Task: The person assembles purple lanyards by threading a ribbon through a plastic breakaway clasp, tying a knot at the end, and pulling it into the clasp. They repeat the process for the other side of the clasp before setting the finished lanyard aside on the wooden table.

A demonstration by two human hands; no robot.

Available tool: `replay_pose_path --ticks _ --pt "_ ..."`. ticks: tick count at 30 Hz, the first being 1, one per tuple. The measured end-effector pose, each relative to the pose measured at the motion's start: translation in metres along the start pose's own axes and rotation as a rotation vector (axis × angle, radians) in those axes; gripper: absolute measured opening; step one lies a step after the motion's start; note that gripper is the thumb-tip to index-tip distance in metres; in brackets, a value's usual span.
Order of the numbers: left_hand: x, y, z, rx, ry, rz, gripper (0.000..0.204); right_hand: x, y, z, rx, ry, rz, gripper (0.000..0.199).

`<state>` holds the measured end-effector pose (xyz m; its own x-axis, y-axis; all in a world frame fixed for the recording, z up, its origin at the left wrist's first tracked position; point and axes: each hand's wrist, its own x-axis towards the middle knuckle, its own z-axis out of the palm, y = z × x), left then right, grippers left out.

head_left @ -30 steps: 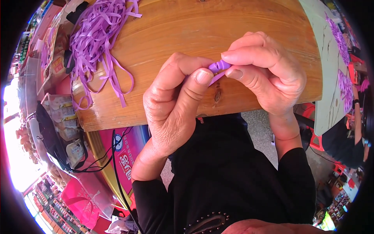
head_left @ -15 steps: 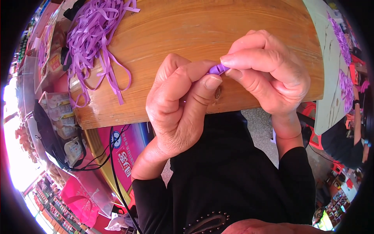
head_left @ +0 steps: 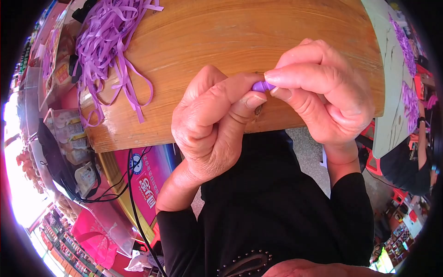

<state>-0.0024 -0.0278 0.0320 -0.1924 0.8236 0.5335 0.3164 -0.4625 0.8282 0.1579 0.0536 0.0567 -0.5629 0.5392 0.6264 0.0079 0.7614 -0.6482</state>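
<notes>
Between both hands, above the near edge of the wooden table, is a small, tightly wound piece of purple ribbon (head_left: 261,86). My left hand (head_left: 210,120) pinches its left end between thumb and forefinger, the other fingers curled in. From the other side my right hand (head_left: 325,90) grips its right end between thumb and fingertips. Much of the ribbon is covered by the fingers. A loose heap of purple ribbon (head_left: 107,39) lies at the table's far left, with strands trailing toward me.
The wooden table (head_left: 207,41) spans the view ahead. To the right, a pale tabletop (head_left: 385,111) carries more purple ribbon (head_left: 410,106), and a person in dark clothing (head_left: 406,166) sits beyond. Black cables (head_left: 131,184) hang at the left, near clear plastic packages (head_left: 74,134) and a pink bag (head_left: 94,235).
My right hand has shifted slightly right and down, still gripping the ribbon. The wound piece shows a little more between the fingertips and looks turned. My left hand has barely moved.
</notes>
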Motion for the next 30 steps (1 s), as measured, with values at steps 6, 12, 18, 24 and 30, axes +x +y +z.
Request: replay_pose_path --ticks 6,12,18,24,30 --pt "0.002 0.002 -0.004 0.284 -0.058 0.14 0.024 -0.001 -0.002 -0.004 -0.021 -0.037 -0.018 0.015" --pt "0.005 -0.002 0.0 0.308 -0.063 0.266 0.03 -0.002 -0.001 -0.012 0.047 -0.109 0.039 0.014" --pt "0.008 -0.007 0.002 0.273 -0.089 0.231 0.018 -0.002 0.005 -0.007 0.427 -0.081 0.205 0.017" --pt "0.006 -0.005 0.01 -0.051 -0.007 -0.121 0.008 0.006 0.002 -0.015 -0.016 -0.117 0.017 0.03" --pt "0.01 -0.011 0.003 -0.006 -0.049 0.034 0.009 0.007 -0.003 -0.014 -0.115 -0.096 -0.11 0.038"
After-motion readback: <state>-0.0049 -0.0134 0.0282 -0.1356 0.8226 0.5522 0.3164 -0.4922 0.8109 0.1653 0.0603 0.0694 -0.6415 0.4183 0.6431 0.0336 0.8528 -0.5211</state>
